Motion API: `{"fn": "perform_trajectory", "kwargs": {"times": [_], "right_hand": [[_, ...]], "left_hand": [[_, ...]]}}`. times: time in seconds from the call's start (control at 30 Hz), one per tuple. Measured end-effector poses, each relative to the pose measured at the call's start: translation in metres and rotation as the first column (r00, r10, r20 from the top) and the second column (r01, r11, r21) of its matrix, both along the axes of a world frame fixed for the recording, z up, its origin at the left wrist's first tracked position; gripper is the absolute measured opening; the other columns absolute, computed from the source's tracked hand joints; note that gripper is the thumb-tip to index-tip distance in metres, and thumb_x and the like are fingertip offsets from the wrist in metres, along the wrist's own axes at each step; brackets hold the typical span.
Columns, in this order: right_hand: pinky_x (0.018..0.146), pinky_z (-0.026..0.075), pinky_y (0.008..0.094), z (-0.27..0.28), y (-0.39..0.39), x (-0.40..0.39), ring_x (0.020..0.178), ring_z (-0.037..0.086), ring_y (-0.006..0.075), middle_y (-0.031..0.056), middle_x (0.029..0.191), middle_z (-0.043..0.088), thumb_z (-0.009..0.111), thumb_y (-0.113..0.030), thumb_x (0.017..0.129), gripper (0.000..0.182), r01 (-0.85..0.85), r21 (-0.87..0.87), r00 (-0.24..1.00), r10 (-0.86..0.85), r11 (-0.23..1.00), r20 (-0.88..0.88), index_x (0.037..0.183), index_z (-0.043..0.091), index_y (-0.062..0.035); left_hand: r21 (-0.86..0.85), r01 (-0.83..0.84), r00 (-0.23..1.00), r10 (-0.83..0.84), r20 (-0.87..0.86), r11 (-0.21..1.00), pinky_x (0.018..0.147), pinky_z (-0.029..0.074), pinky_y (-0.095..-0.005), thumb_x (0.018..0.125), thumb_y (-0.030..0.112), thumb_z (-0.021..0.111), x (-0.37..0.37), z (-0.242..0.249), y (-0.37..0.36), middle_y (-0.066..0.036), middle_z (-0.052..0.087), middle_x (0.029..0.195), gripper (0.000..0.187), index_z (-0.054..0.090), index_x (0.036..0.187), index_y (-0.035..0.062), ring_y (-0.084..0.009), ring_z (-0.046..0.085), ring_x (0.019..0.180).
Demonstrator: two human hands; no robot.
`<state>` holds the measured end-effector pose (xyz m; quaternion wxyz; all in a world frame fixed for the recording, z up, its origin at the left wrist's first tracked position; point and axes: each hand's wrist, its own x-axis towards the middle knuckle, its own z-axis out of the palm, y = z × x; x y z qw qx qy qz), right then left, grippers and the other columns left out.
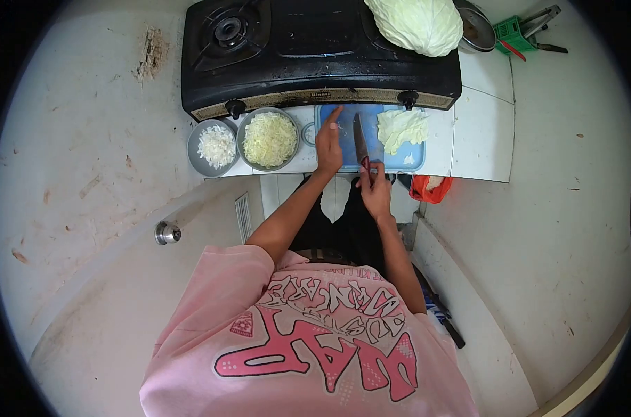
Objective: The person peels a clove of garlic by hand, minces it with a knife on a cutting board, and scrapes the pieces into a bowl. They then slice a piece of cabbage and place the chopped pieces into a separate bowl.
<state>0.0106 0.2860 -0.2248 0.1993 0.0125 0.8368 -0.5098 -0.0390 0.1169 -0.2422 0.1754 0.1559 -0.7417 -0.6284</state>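
Note:
My right hand (376,186) grips the dark red handle of a kitchen knife (360,135), its blade pointing away from me over the blue cutting board (416,158). At the board's left side my left hand (328,144) is open, fingers stretched forward and holding nothing. Pale cabbage leaves (401,131) lie on the right part of the board, with a small scrap below them. Left of the board stand a grey bowl (243,153) of finely chopped cabbage (270,139) and a smaller grey bowl (194,158) of chopped white pieces (216,146).
Behind the board is a black gas stove (315,69) with a whole cabbage (419,24) on its right side. A pan (476,31) and a green utensil basket (513,35) sit farther right. A red bag (430,189) hangs below the tiled counter edge (479,170).

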Motion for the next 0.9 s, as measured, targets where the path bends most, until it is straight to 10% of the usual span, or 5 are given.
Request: {"fn": "perform_trajectory", "kwargs": {"times": [0.13,0.17,0.43,0.73,0.9], "right_hand": [[0.043,0.044,0.0333,-0.007,-0.018,0.008,0.046,0.06,0.0164,0.0094,0.065,0.067,0.059,-0.024,0.105,0.024,0.026,-0.033,0.998,-0.024,0.999,0.058,0.113,0.048,-0.0041],[0.052,0.051,0.039,-0.007,-0.02,0.008,0.056,0.07,0.0267,0.0156,0.066,0.067,0.059,-0.022,0.104,0.024,0.002,-0.014,0.998,-0.001,1.0,0.063,0.111,0.048,-0.0025],[0.039,0.04,0.0348,-0.004,-0.029,0.009,0.04,0.057,0.0182,0.01,0.062,0.067,0.059,-0.02,0.103,0.022,0.018,-0.148,0.981,0.011,0.989,0.192,0.11,0.048,-0.0031],[0.051,0.045,0.032,0.028,-0.065,0.009,0.053,0.064,0.0162,0.0098,0.064,0.068,0.063,-0.019,0.101,0.022,-0.104,-0.139,0.992,0.113,0.985,0.055,0.109,0.051,-0.0031],[0.049,0.042,0.0291,0.045,-0.104,0.015,0.051,0.058,0.0113,0.0071,0.064,0.067,0.063,-0.018,0.102,0.021,-0.222,-0.167,0.975,0.215,0.961,-0.058,0.108,0.05,-0.0034]], "left_hand": [[-0.008,0.015,1.0,-0.015,-0.003,1.0,0.116,0.036,-0.0423,0.112,0.032,0.029,0.0,0.0,0.008,-0.026,0.057,0.142,0.053,0.057,0.14,-0.0038,-0.0427,0.052,0.135],[-0.011,0.025,1.0,-0.025,0.003,1.0,0.116,0.035,-0.0423,0.112,0.032,0.029,0.001,0.0,0.01,-0.026,0.057,0.142,0.053,0.057,0.14,-0.0038,-0.0427,0.052,0.135],[0.14,0.023,0.999,-0.028,0.034,0.99,0.116,0.035,-0.0431,0.112,0.037,0.025,0.009,0.001,0.013,-0.025,0.057,0.143,0.058,0.056,0.142,-0.0027,-0.0411,0.052,0.135],[0.309,-0.055,0.992,0.088,-0.095,0.95,0.106,0.039,-0.0329,0.111,0.05,0.019,0.025,0.043,-0.032,-0.014,0.056,0.146,0.071,0.05,0.147,-0.0024,-0.0192,0.053,0.122],[0.308,-0.119,0.977,0.166,-0.132,0.944,0.122,0.028,-0.0392,0.111,0.051,0.018,0.053,0.071,-0.078,-0.02,0.049,0.152,0.073,0.045,0.15,-0.0039,-0.0284,0.039,0.147]]}}
